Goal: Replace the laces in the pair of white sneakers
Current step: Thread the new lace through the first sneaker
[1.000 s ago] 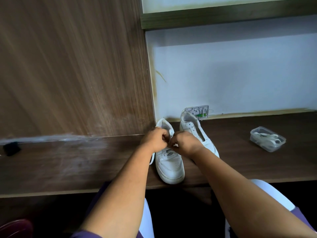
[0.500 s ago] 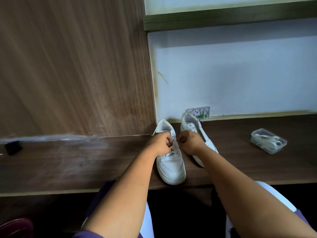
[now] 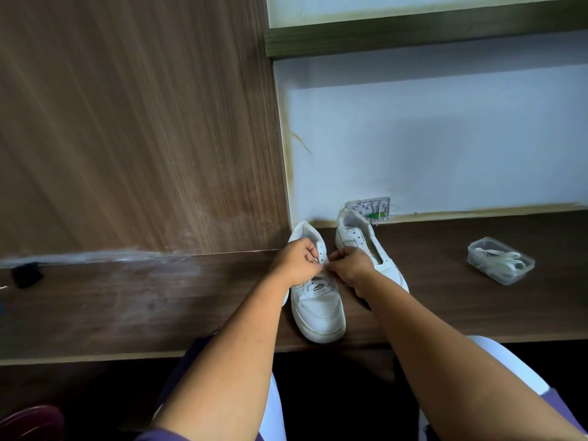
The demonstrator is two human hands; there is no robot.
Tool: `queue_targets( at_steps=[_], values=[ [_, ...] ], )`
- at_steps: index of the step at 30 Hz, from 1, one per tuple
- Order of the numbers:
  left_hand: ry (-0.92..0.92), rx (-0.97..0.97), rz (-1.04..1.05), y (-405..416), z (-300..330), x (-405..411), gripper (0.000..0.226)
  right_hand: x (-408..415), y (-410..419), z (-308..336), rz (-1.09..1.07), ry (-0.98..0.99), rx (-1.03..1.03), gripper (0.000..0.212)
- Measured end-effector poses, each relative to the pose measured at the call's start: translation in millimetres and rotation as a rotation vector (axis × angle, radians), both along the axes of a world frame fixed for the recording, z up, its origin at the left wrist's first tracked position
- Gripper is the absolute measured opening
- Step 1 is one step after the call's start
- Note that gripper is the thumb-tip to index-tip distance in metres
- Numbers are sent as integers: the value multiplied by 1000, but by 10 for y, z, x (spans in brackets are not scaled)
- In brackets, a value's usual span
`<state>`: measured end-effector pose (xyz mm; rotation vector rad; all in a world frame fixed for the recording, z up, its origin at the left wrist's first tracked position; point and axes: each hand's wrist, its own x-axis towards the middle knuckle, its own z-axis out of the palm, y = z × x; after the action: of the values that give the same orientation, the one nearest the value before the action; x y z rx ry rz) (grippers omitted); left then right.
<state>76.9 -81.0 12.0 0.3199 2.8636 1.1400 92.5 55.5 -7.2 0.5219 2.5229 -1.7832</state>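
Two bare forearms reach forward from the bottom of the head view and converge toward the middle, the wrists bent slightly inward so the hands nearly meet. The left hand [image 3: 297, 261] is curled into a loose fist, knuckles up, its fingertips pinched together at the inner side. The right hand [image 3: 351, 265] mirrors it, fingers folded under and thumb pressed against them, the two sets of fingertips just beside each other.

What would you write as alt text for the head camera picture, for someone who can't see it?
Two bare hands, left hand and right hand, work a lace on the left sneaker on a dark wooden shelf. The other sneaker stands beside it; a clear plastic box holding white laces sits to the right.
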Motion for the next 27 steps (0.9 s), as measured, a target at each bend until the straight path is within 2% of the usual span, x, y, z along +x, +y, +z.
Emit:
queue_targets(
  at_steps=[3, 6, 7, 12, 16, 20, 23, 25, 27],
  values=[
    [99, -103, 86, -56, 41, -21, 13, -24, 16, -10, -41, 98, 129, 19],
    [203, -317, 18, -94, 17, -28, 21, -33, 11, 10, 5, 186, 257, 8],
    [215, -345, 1, -89, -9, -35, 24, -30, 7, 14, 31, 212, 303, 12],
    [274, -329, 4, -39, -43, -36, 11, -65, 0, 12, 56, 297, 434, 27],
    [315, -377, -22, -68, -20, -42, 11, -102, -37, 27, 169, 332, 607, 22],
    [348, -356, -52, -54, 12, -42, 12, -112, -40, 45, 201, 359, 655, 28],
    [233, -324, -59, -110, 3, -72, 6, -95, 0, 78, 204, 358, 568, 26],
    [93, -208, -50, -166, 18, -106, 16, -77, 27, 117, 213, 330, 512, 24],
    [60, -151, -27, -210, 95, -101, 23, -65, 49, 138, 265, 294, 500, 24]
  ],
)
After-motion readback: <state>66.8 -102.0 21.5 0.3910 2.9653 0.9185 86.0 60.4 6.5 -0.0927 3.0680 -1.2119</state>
